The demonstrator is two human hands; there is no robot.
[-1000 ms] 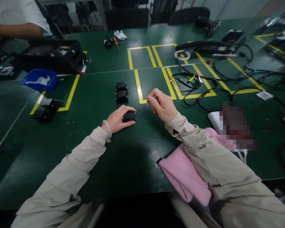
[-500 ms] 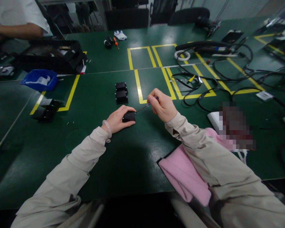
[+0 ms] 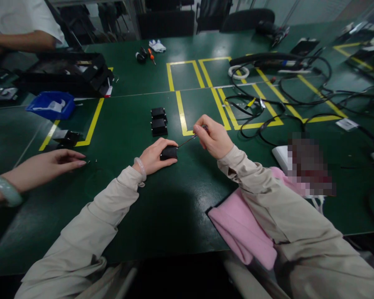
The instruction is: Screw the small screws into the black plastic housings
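Note:
My left hand [image 3: 154,157], a pale bracelet at its wrist, grips a small black box-like part [image 3: 168,153] against the green table. A screwdriver [image 3: 187,141] is in my right hand [image 3: 215,136], its thin shaft slanting down to the left. The tip meets a small shiny spot, seemingly a screw, at the upper right corner of the black part. My right fingers wrap round the handle and hide most of it. Just beyond my left hand stand similar black parts [image 3: 159,124] in a short column, with small shiny points on their sides.
Another person's hand [image 3: 54,164] reaches in at left, near tiny screws [image 3: 96,160] and black parts [image 3: 67,138]. Behind are a blue tray [image 3: 51,106] and a black case [image 3: 65,74]. Cables [image 3: 268,101] spread at right; a pink cloth [image 3: 243,228] lies under my right forearm.
Another person's hand has come in from the left edge to the tiny screws, covering part of the black parts there. My hands, the screwdriver and the gripped part have hardly moved.

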